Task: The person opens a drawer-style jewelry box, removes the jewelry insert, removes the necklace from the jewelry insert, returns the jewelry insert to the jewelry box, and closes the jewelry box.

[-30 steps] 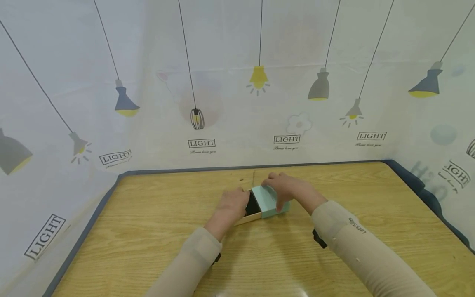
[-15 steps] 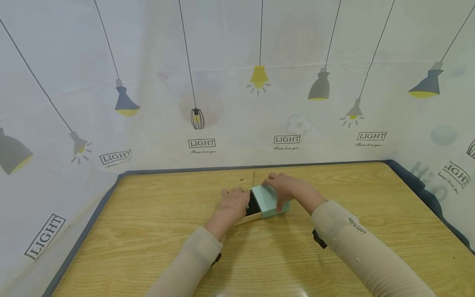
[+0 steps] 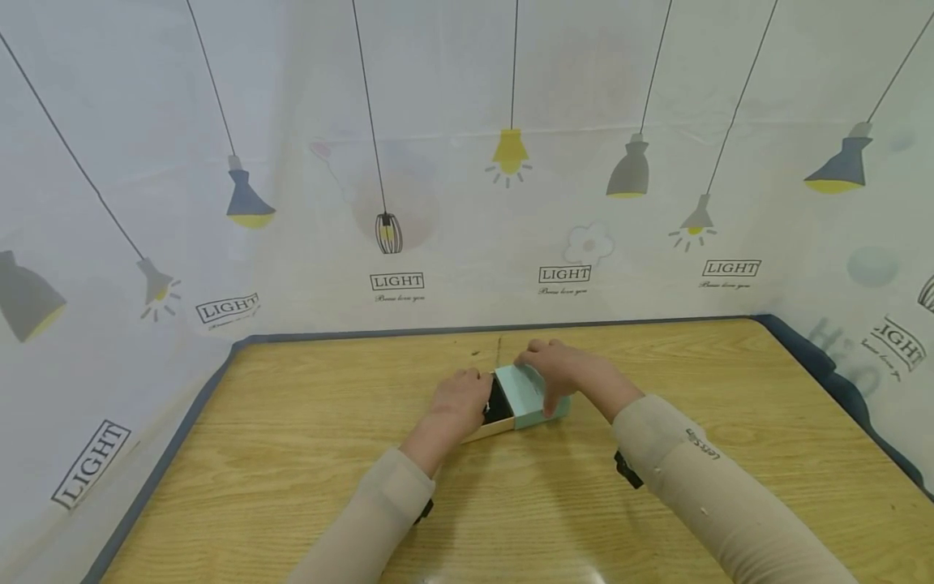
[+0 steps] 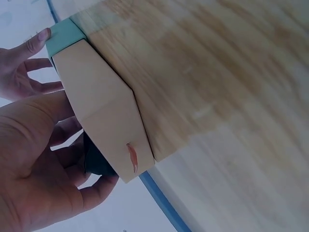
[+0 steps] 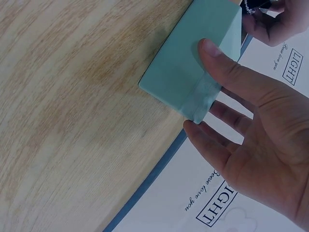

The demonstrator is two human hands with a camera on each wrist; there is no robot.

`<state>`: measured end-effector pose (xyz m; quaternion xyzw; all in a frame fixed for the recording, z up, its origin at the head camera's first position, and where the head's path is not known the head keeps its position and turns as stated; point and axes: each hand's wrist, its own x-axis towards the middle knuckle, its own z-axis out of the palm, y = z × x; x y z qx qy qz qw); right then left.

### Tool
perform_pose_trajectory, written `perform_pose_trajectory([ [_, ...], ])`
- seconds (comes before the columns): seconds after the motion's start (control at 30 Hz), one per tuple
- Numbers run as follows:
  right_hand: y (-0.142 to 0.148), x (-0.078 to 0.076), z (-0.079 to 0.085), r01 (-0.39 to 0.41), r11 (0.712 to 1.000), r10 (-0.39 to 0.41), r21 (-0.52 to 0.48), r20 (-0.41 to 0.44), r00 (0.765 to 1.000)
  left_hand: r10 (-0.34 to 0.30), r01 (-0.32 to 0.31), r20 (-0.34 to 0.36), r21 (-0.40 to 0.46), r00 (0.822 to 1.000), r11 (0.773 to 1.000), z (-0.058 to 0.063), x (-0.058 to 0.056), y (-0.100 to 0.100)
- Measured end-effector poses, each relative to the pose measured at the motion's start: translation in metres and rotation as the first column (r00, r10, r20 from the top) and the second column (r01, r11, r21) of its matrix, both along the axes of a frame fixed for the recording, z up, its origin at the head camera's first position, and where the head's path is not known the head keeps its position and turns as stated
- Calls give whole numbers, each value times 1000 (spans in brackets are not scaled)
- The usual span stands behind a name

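A drawer-style gift box lies on the table, its mint sleeve partly off a cream tray with a small reddish-brown ribbon tab. My right hand grips the sleeve, thumb on the near side and fingers on the far side. Over the tray's exposed end, my left hand reaches in with bent fingers. They pinch a black insert, which sticks up past the tray's edge in the left wrist view. A silvery chain shows on the black insert in the right wrist view; most of it is hidden by fingers.
The wooden table has a dark blue edge at the back. Behind it hangs a pale cloth printed with lamps, and it runs along both sides.
My left fingers shift slightly over the tray; the raised index finger has come down. A silvery glint now shows beside them. My right hand and the sleeve have stayed still.
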<state>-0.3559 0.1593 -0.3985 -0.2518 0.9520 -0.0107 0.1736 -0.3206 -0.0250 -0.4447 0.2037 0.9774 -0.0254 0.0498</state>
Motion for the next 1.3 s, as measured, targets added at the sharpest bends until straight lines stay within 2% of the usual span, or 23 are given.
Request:
perform_pose_trajectory([
  [0.13, -1, 0, 0, 2, 1000, -2, 9, 4, 1000, -17, 17, 10, 9, 1000, 1000, 0, -1, -4],
  [0.3, -2, 0, -1, 2, 1000, -2, 14, 6, 1000, -71, 73, -45, 34, 996, 997, 0, -3, -11],
  [0.4, -2, -1, -1, 4, 1000, -4, 14, 8, 1000, -83, 88, -75, 63, 994, 994, 0, -3, -13],
  [0.57, -2, -1, -2, 4, 1000, -4, 17, 3, 1000, -67, 78, -85, 130, 994, 988, 1, -2, -15],
  [0.73, -1, -1, -2, 9, 1000, -9, 13, 2, 1000, -52, 62, -79, 134, 996, 989, 1, -2, -15],
  [0.97, -1, -1, -2, 6, 1000, -6, 12, -1, 1000, -24, 29, -34, 156, 999, 987, 3, -2, -15],
  [1.17, -1, -1, -2, 5, 1000, -5, 3, -2, 1000, -39, 45, -38, 177, 999, 983, 5, -1, -17],
  [1.3, -1, -1, -2, 1, 1000, -1, -2, 1, 1000, -47, 53, -31, 223, 998, 973, 4, -3, -18],
])
